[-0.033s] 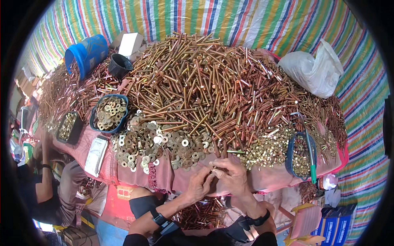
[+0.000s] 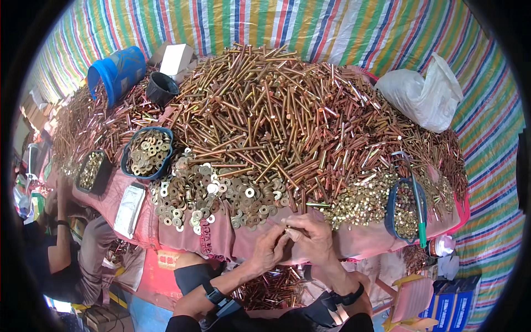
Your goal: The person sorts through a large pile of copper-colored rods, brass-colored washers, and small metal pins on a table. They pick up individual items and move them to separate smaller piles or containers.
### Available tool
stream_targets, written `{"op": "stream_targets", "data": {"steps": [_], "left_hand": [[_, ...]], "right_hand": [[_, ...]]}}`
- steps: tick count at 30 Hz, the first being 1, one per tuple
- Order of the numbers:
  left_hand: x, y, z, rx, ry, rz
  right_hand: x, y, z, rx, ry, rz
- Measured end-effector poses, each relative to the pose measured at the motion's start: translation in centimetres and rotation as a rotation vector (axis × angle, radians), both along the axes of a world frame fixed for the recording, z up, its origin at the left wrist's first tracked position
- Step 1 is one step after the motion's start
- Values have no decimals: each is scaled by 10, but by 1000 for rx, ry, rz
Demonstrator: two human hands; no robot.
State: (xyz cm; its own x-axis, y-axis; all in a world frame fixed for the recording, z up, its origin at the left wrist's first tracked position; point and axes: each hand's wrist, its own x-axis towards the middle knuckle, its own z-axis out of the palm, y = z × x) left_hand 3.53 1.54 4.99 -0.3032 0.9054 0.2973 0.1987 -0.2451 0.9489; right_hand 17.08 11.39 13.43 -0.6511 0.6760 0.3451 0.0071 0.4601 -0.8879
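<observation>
My left hand (image 2: pixel 269 250) and my right hand (image 2: pixel 311 237) meet at the near edge of the cloth-covered table, fingertips together. Both are closed in a pinch. A small gold-coloured metal piece (image 2: pixel 287 227) shows between the fingertips, mostly hidden, so its exact kind is unclear. Just beyond the hands rises a big heap of long bronze-coloured bolts (image 2: pixel 260 110). Flat washers (image 2: pixel 221 193) are spread to the left of my hands, and small gold-coloured nuts (image 2: pixel 362 202) lie to the right.
A blue tub of washers (image 2: pixel 170 160) stands at left, and a dark tub with small parts (image 2: pixel 99 189) lies farther left. Another blue tub (image 2: pixel 391 216) at right has a green-handled tool (image 2: pixel 422 232) against it. A white sack (image 2: pixel 409 91) stands behind. Another person's arm (image 2: pixel 60 249) is at far left.
</observation>
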Motion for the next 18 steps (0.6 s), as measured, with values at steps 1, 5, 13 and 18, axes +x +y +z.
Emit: {"op": "stream_targets", "data": {"steps": [1,5,13,18], "left_hand": [[0,0,0,-24,27,7],[-2,1,2,19,82,6],[-1,2,7,86,98,31],[-1,0,6,-8,126,21]], "right_hand": [[0,1,0,95,8,13],[-1,1,2,284,-5,-27],[0,-11,17,28,-173,-114],[2,-15,19,116,-229,-100]]}}
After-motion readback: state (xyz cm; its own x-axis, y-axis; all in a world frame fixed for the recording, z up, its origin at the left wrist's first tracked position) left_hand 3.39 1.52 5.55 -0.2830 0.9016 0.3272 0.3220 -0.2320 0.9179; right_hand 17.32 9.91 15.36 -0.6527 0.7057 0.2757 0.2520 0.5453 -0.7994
